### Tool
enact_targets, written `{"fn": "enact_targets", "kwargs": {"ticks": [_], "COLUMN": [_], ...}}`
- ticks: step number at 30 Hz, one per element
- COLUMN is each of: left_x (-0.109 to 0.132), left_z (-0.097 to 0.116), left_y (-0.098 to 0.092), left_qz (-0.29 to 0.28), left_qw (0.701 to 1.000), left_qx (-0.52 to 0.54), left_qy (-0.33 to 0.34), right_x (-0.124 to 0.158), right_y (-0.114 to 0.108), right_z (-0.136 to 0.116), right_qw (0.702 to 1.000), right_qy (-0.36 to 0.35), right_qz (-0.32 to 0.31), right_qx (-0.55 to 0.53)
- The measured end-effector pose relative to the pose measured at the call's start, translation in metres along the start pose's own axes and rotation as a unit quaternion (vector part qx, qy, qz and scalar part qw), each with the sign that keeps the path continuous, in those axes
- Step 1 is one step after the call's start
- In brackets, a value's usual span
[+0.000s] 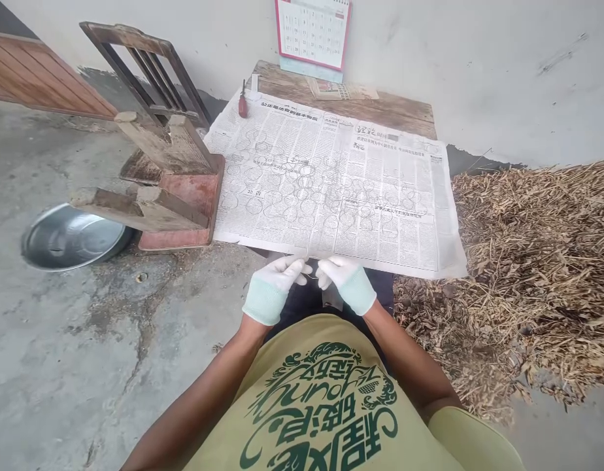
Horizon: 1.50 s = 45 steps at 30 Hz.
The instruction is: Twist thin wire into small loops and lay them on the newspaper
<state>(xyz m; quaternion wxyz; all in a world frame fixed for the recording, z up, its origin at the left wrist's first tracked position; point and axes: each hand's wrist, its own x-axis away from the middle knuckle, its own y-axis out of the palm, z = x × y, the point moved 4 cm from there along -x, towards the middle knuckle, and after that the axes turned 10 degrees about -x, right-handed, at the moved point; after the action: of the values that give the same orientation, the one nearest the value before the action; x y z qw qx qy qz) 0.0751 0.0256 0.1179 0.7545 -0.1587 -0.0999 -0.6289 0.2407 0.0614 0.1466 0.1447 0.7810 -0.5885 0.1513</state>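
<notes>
My left hand [281, 280], in a white glove with a pale green cuff, is closed in a pinch on a thin wire [308, 252] at the table's front edge. Close beside it, my right hand [345, 280], gloved the same way, also has its fingertips pinched around the wire. A curved end of the wire rises above the fingers. In front of both hands, newspaper [404, 245] covers the table. Many thin loops, apparently bent wire, lie across the newspaper [304, 183]. A red-handled screwdriver [242, 106] rests at its far left corner.
An upturned wooden stool [184, 190] stands left of the table, with a wooden chair [150, 72] behind it. A metal basin [76, 235] sits on the concrete floor. A calendar [312, 33] leans by the wall. Dry stalks [537, 261] are heaped on the right.
</notes>
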Motion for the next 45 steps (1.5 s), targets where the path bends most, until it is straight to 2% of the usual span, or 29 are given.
{"fn": "enact_targets", "kwargs": {"ticks": [7, 14, 24, 31, 36, 41, 43, 45], "left_x": [-0.004, 0.004, 0.006, 0.004, 0.002, -0.001, -0.008, -0.026], "left_z": [-0.003, 0.002, -0.008, 0.01, 0.004, -0.002, 0.003, 0.019], "left_y": [0.002, 0.004, 0.006, 0.0, 0.003, 0.003, -0.003, -0.014], "left_qz": [0.009, 0.011, -0.009, 0.01, 0.018, 0.015, 0.015, 0.022], "left_qw": [0.999, 0.997, 0.996, 0.999, 0.999, 0.998, 0.997, 0.996], "left_qx": [-0.024, -0.042, -0.017, -0.04, 0.011, -0.024, -0.048, -0.078], "left_qy": [-0.03, -0.06, -0.09, -0.032, -0.045, -0.057, -0.056, -0.036], "right_x": [-0.001, -0.006, -0.011, -0.012, -0.011, -0.01, -0.009, -0.006], "right_y": [0.001, -0.003, -0.004, -0.003, -0.002, 0.001, 0.002, 0.0], "right_z": [-0.001, -0.005, -0.007, -0.004, -0.004, -0.003, -0.005, -0.008], "right_qw": [1.0, 0.998, 0.996, 0.996, 0.995, 0.995, 0.995, 0.995], "right_qy": [0.016, 0.021, 0.02, -0.001, 0.003, 0.014, 0.001, -0.024], "right_qz": [-0.007, -0.016, -0.035, -0.053, -0.052, -0.057, -0.059, -0.059], "right_qx": [0.01, 0.06, 0.073, 0.075, 0.08, 0.085, 0.079, 0.074]}}
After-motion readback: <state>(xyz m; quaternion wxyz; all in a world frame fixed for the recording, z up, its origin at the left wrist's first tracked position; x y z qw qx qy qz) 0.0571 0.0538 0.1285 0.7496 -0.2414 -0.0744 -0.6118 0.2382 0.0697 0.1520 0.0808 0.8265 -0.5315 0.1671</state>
